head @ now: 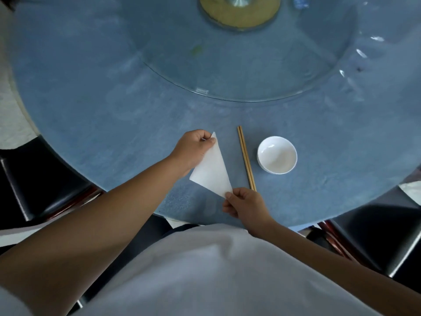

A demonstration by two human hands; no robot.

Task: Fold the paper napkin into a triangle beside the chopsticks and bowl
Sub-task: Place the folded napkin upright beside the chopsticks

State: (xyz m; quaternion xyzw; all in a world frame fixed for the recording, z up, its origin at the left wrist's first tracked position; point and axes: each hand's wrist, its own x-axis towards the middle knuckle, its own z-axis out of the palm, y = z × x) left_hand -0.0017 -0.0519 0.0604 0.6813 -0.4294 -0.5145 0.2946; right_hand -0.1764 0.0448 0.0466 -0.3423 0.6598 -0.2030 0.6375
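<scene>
Two hands work the paper napkin (210,171), which already shows a triangular outline and lies near the counter's (102,106) near edge, just to the left of the chopsticks (246,158). The left hand (193,150) pinches the far tip of the triangle between thumb and fingertips, while the right hand (245,205) pinches the near tip close to the counter's edge; both are clamped on the napkin at opposite ends of its long side, probably to keep the layers lined up and the long edge taut while the shape is set parallel to the chopsticks. The chopsticks lie side by side, touching each other, running from the near edge toward the middle of the counter, and the white bowl (277,155) stands upright just to their right, apart from them. That order leaves the napkin on the outer left of the place setting, where the task seems to want it. Whether the napkin rests flat on the counter or is lifted slightly cannot be told. The left hand covers part of the napkin's left edge, and the right hand hides the near ends of the chopsticks. Farther off, a glass turntable (239,71) is cut by the top of the view.
</scene>
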